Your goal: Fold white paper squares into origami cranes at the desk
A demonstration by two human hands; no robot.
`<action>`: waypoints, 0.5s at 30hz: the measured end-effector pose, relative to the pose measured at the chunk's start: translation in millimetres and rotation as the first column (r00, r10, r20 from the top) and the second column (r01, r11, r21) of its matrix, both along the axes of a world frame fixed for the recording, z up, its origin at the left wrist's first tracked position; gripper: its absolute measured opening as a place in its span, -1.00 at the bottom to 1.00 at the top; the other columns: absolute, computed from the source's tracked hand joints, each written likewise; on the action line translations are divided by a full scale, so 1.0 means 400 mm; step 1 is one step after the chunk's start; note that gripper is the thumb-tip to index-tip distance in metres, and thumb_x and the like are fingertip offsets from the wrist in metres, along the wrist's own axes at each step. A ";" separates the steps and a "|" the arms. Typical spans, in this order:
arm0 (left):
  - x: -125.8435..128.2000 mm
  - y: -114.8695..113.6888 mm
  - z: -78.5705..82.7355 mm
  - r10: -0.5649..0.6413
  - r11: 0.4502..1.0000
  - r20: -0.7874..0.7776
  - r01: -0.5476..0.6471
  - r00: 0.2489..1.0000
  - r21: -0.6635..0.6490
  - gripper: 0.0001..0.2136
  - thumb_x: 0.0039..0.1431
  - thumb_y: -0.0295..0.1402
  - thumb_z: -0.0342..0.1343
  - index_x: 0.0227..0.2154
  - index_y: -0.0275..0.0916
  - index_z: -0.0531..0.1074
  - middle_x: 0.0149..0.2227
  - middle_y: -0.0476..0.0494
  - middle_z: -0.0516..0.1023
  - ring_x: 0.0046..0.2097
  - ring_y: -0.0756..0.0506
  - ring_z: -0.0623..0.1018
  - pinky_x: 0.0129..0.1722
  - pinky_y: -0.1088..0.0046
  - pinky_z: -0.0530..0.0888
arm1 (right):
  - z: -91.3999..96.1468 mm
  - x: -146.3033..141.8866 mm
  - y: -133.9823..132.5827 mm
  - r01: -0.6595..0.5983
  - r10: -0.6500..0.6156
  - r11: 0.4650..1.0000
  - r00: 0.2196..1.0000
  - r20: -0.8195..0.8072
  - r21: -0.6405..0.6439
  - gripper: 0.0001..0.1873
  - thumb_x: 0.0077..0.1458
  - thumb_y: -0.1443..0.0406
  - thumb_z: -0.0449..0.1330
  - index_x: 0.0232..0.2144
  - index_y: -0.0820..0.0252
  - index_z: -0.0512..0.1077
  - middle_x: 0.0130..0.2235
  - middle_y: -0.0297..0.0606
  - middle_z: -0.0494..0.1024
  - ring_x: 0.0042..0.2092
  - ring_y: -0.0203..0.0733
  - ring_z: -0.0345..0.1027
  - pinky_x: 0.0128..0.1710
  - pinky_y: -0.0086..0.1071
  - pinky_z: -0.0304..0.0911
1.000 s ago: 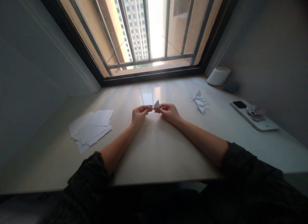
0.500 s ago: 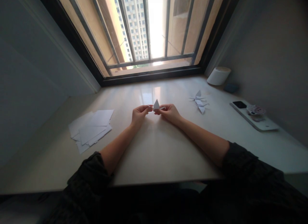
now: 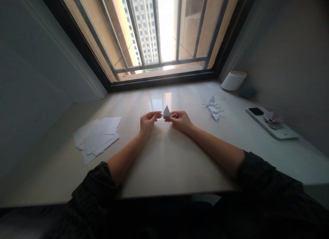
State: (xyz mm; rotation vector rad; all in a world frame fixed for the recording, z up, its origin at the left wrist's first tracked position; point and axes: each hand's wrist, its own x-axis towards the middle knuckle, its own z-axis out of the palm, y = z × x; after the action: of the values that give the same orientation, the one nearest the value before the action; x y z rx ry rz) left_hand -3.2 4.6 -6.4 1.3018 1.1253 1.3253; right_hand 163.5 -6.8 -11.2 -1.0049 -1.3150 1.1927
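A small folded white paper figure (image 3: 167, 112) is held just above the middle of the pale table (image 3: 169, 156). My left hand (image 3: 147, 123) pinches its left tip with fingers closed. On the other side, my right hand (image 3: 180, 120) grips its right end, fingers curled. A pointed flap of the paper sticks up between the two hands.
A loose pile of white paper sheets (image 3: 96, 137) lies at the left. Two finished folded paper cranes (image 3: 213, 109) sit at the right, beyond them a white roll (image 3: 233, 80) by the window. A white phone (image 3: 271, 126) with a small sticker-like item on it lies at the far right.
The upright flap of the paper figure has risen a little and stands more clearly between my hands. Both hands have stayed almost where they were.
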 end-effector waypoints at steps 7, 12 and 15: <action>-0.001 0.002 -0.001 0.023 1.000 0.021 -0.022 1.000 -0.021 -0.69 -0.10 -0.08 0.29 -0.37 -0.21 0.60 -0.40 -0.16 0.63 -0.29 -0.11 0.59 -0.30 0.40 0.39 | 0.011 0.001 -0.002 -0.008 0.007 0.999 1.000 0.024 0.039 -0.56 -0.28 -0.05 0.39 -0.48 0.19 0.56 -0.46 -0.19 0.61 -0.41 -0.14 0.49 -0.42 -0.35 0.29; 0.000 -0.002 0.004 0.038 0.999 0.018 -0.038 0.999 -0.002 -0.68 -0.11 -0.08 0.29 -0.38 -0.22 0.60 -0.40 -0.16 0.63 -0.31 -0.09 0.58 -0.30 0.40 0.39 | 0.013 0.000 -0.003 -0.011 0.010 0.999 1.000 0.023 0.039 -0.55 -0.28 -0.05 0.39 -0.48 0.20 0.56 -0.46 -0.18 0.61 -0.41 -0.13 0.49 -0.39 -0.33 0.32; 0.002 -0.005 0.006 0.043 0.999 0.017 -0.043 0.999 0.008 -0.69 -0.10 -0.08 0.29 -0.39 -0.22 0.60 -0.41 -0.15 0.62 -0.32 -0.08 0.57 -0.30 0.41 0.38 | 0.010 -0.002 -0.001 -0.011 0.011 0.999 1.000 0.009 0.039 -0.56 -0.28 -0.04 0.40 -0.49 0.20 0.56 -0.48 -0.19 0.60 -0.41 -0.14 0.49 -0.39 -0.33 0.33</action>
State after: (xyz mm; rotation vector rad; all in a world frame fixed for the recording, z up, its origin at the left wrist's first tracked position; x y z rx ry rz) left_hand -2.5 2.8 -3.8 1.2764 1.1434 1.3710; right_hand 162.8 -7.3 -7.3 -0.9772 -1.3475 1.1679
